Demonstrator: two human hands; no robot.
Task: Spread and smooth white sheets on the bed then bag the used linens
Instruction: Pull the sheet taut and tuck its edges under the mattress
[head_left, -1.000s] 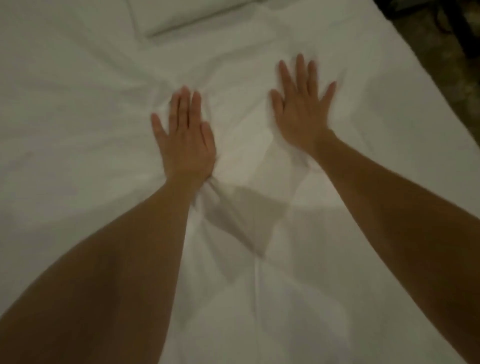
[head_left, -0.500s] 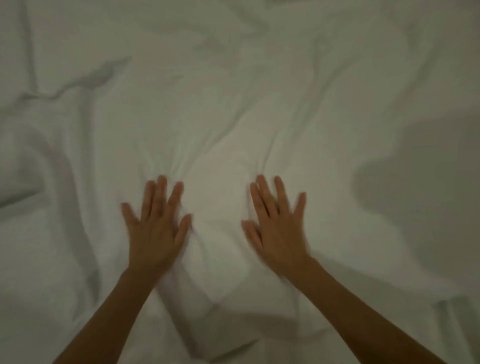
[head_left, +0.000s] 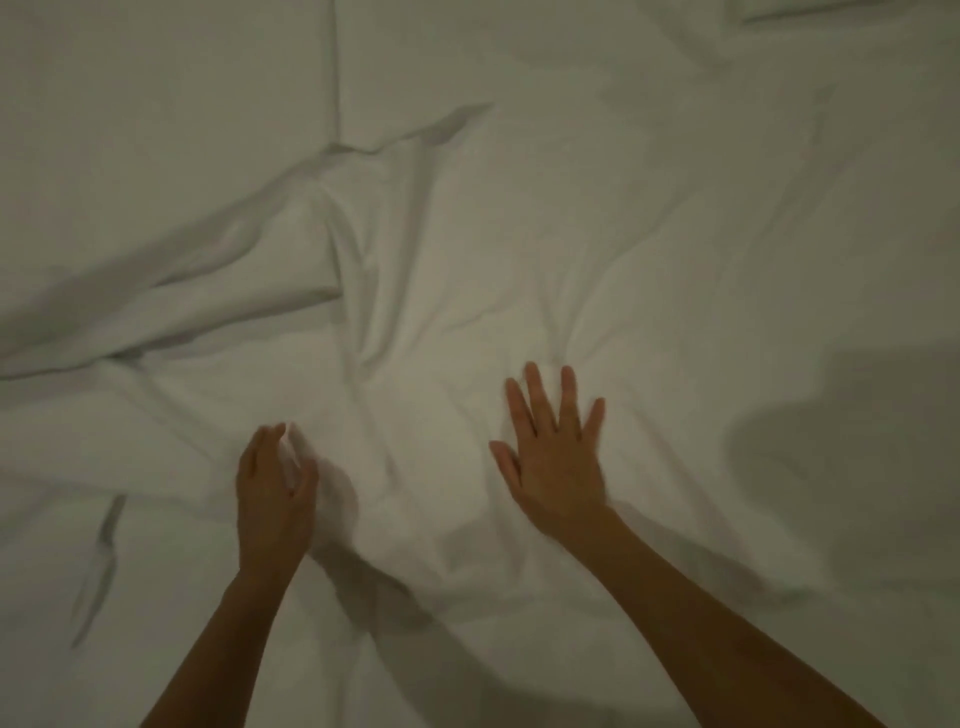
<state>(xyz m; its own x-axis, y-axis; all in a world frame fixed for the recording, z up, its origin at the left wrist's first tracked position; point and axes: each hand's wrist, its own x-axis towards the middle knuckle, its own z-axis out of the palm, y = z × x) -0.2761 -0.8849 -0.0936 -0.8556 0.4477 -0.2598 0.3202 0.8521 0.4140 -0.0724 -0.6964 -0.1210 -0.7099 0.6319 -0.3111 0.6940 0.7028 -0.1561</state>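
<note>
A white sheet (head_left: 519, 234) covers the whole bed and fills the view. It is wrinkled, with a thick raised fold (head_left: 218, 275) running from the left edge toward the middle. My right hand (head_left: 556, 457) lies flat on the sheet, palm down with the fingers spread. My left hand (head_left: 272, 493) is turned on its edge a little above the sheet. Its fingers are loosely curved and blurred, and it casts a shadow to its right. Sheet shows through the gap between its thumb and fingers.
A small crease (head_left: 101, 556) marks the sheet at the lower left. A pillow edge (head_left: 810, 10) shows at the top right corner. A broad dark shadow (head_left: 852, 447) falls across the sheet on the right.
Both hands slid back across the sheet from near the pillow. The view then shifted, so the raised fold now shows at left. My left hand has turned from flat onto its edge; my right hand stays flat.
</note>
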